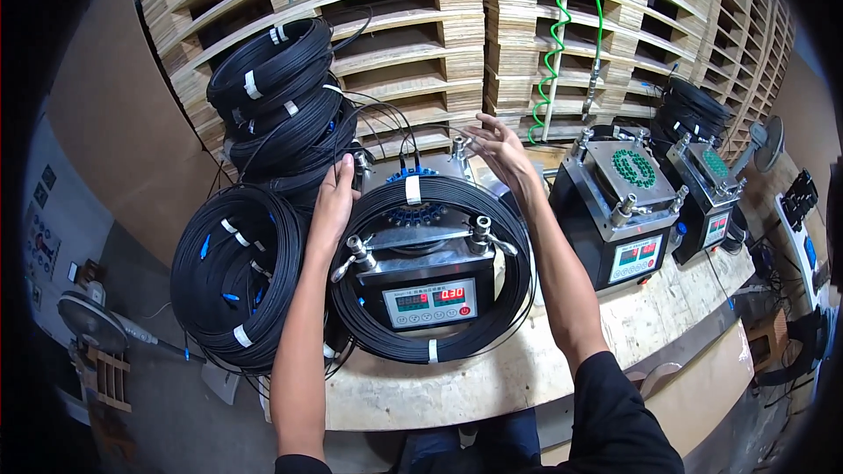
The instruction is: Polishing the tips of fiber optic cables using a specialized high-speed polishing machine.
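A coil of black cable (433, 349) with white ties lies tilted around the polishing machine (404, 274), which has a lit red display and metal corner posts. Two thin black cables from it rise to blue connectors (416, 167) at the machine's round top fixture. My left hand (332, 204) is at the coil's upper left edge, fingers stretched upward; whether it touches the coil I cannot tell. Beyond the coil's upper right side, my right hand (502, 151) is raised with its fingers apart near the far right post (459, 149), holding nothing.
Further black cable coils (279, 114) are stacked at the left, with another coil (237, 281) in front. Two more machines (628, 211) stand to the right on the wooden table (492, 377). Pallets (421, 44) rise behind, and green coiled air hoses (558, 26) hang there.
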### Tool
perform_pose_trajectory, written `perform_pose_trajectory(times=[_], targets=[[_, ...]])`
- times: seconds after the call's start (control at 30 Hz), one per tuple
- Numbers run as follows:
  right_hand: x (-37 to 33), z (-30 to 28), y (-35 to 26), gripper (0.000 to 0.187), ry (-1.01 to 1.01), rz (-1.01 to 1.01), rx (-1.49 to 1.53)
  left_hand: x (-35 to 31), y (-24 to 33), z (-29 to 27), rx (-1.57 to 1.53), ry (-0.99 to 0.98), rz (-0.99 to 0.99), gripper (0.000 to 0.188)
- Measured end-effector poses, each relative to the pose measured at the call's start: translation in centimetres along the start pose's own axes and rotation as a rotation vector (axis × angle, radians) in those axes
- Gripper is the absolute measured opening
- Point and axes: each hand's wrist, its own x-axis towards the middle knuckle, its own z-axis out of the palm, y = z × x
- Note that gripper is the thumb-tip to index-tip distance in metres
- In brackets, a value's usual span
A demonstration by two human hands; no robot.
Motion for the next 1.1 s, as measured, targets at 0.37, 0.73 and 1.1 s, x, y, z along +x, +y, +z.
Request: perform_pose_trajectory(times=[0.37, 0.73, 1.1], targets=[[3.7, 6.1, 1.8, 0.033, 0.053, -0.217, -1.05, -0.1, -0.4, 0.1, -0.023, 0.075, 0.044, 0.075], [1.8, 4.0, -5.9, 0.048, 0.009, 0.26, -0.562, -3.1, 2.9, -1.8, -0.798, 0.13, 0.152, 0.063], [-15.1, 15.1, -5.1, 0.021, 0.274, -0.631, -1.11, 9.5, -5.8, -0.3, -0.527, -0.021, -0.466, 0.027]])
